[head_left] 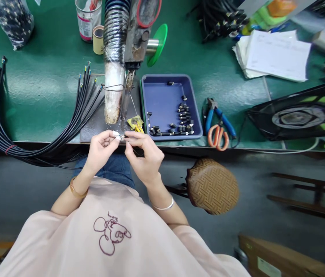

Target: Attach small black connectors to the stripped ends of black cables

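At the table's front edge, my left hand (101, 150) is closed in a pinch with thumb and forefinger together. Facing it, my right hand (145, 154) also has thumb and forefinger drawn in. Between the fingertips shows a small silvery part (121, 137), too small to name. Just above the hands hang the tip of a soldering iron-like tool (128, 92) and a whitish wrapped hose end (112, 107). Black cables (73, 123) with bared coloured wires lie left of them. Right of my hands, a blue tray (162, 100) holds several small black connectors (184, 115).
Blue-handled pliers (220, 119) and orange-handled scissors (218, 137) lie right of the tray. A green spool (157, 45), a plastic cup (89, 21) and papers (277, 55) stand farther back. A black fan (300, 111) is at right; a stool (213, 186) stands below the edge.
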### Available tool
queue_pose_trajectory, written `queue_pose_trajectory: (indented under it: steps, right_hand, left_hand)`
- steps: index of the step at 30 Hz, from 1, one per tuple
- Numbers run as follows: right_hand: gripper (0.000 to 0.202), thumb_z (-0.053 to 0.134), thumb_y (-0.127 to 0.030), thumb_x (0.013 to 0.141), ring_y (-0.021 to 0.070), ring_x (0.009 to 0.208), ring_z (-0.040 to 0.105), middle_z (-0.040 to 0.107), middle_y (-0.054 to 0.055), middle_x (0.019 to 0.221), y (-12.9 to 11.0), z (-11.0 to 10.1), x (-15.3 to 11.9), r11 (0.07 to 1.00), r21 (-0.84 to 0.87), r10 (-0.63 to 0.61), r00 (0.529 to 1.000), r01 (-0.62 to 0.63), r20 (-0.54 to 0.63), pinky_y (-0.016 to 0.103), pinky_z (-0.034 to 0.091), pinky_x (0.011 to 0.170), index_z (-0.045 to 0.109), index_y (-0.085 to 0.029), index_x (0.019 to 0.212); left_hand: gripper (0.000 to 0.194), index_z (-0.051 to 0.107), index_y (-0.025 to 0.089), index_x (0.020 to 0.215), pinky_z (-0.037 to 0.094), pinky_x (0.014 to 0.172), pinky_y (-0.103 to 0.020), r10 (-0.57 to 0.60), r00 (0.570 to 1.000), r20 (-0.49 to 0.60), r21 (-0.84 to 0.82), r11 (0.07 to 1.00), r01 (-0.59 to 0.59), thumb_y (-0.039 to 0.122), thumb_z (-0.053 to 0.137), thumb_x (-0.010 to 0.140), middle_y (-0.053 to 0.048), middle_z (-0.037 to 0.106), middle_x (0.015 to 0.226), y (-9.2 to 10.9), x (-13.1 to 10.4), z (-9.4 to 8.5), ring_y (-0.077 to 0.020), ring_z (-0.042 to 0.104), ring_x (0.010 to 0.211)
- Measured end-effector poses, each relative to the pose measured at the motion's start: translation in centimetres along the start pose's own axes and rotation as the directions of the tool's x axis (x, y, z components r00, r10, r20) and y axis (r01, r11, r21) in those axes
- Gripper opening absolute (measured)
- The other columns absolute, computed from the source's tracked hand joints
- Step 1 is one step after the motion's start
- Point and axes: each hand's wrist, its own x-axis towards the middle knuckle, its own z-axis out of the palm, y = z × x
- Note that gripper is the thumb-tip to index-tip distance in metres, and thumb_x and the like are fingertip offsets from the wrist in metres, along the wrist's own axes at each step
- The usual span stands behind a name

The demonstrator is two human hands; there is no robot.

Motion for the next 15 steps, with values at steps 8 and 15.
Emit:
queue_pose_trajectory:
  steps: [8,15]
  right_hand:
    - [0.014,0.061,-0.013,0.088,0.0188,0.087,0.076,0.078,0.006,0.103,0.53,0.46,0.16,0.992,0.066,0.108,0.994,-0.108,0.012,0.036,0.065,0.078,0.058,-0.024,0.079]
    - [0.013,0.062,-0.015,0.086,0.0194,0.090,0.077,0.078,0.007,0.106,0.80,0.41,0.45,0.954,0.158,0.245,0.967,-0.255,0.075,0.032,0.064,0.073,0.058,-0.023,0.077]
  left_hand:
    - [0.018,0.065,0.016,0.074,0.042,0.054,-0.018,0.032,0.998,-0.052,0.043,0.999,-0.030,0.031,0.075,0.073,0.005,0.059,0.062,-0.17,0.65,0.19,-0.0065,0.049,0.054]
    - [0.018,0.066,0.015,0.073,0.046,0.059,-0.019,0.013,0.999,-0.031,0.035,0.999,-0.012,0.031,0.076,0.071,0.002,0.064,0.067,-0.18,1.00,0.14,-0.0072,0.055,0.058]
